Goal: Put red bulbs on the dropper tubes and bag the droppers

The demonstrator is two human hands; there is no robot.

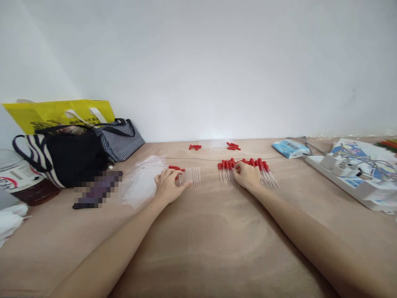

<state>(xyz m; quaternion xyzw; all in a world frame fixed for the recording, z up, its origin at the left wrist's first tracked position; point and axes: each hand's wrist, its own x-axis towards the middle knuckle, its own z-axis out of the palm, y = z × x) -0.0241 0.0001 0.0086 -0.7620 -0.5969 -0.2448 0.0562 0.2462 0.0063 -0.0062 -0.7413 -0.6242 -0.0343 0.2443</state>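
My left hand rests on the table with its thumb stretched out and its fingers apart and bent. It lies over a few loose red rubber bulbs and beside a row of thin clear tubes. My right hand is closed at a row of droppers, clear pointed tubes with red bulbs on their upper ends. Its fingertips pinch at one dropper, which they mostly hide. More droppers lie to the right of this hand.
Near the wall lie more red bulbs and clear tubes. Clear plastic bags are left of my left hand. Further left are a black bag and striped bag. A power strip and tissue pack stand right.
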